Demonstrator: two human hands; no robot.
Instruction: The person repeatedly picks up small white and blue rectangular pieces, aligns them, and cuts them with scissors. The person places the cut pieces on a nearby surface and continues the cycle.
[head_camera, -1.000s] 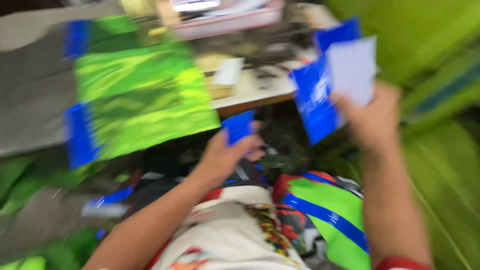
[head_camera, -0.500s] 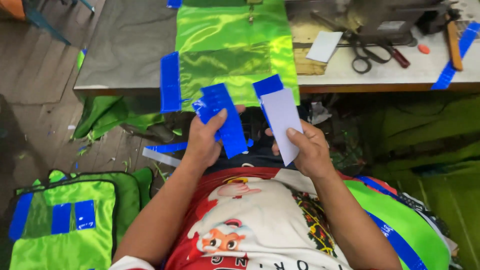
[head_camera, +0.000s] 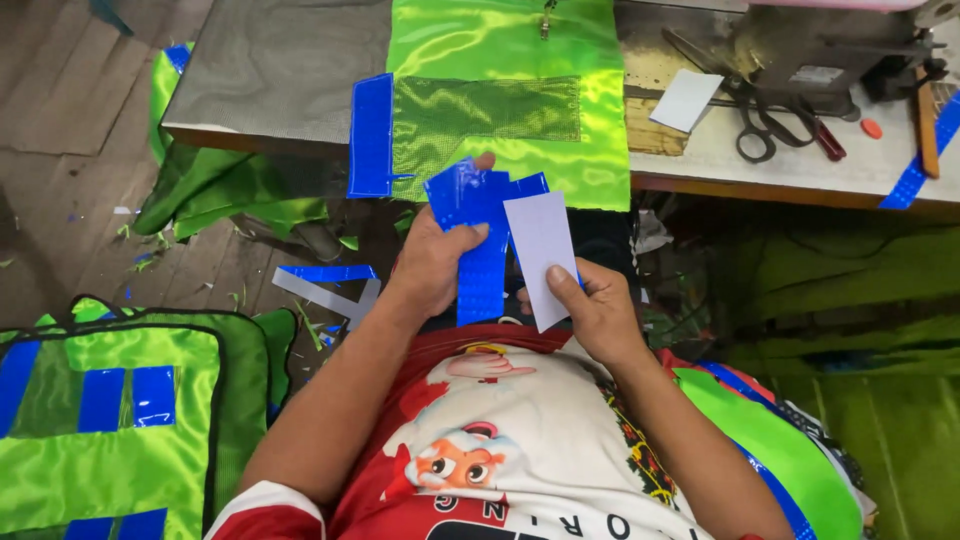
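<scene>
My left hand grips a bunch of shiny blue reflective strips, held just below the table edge. My right hand holds another stack of strips with a pale grey backing turned up, thumb pressed on its lower part; a bit of blue shows behind it. The two bunches touch side by side above my lap. Right above them a bright green fabric panel with a mesh pocket and a blue strip along its left side hangs over the table edge.
Black scissors, a white card and a sewing machine base sit on the table's right part. A green bag panel with blue patches lies at lower left. Green fabric piles at right. Scraps litter the wooden floor.
The view has steadied from a blurred sideways swing. Both hands have come together in front of my chest, and the left hand's strips have risen toward the table edge.
</scene>
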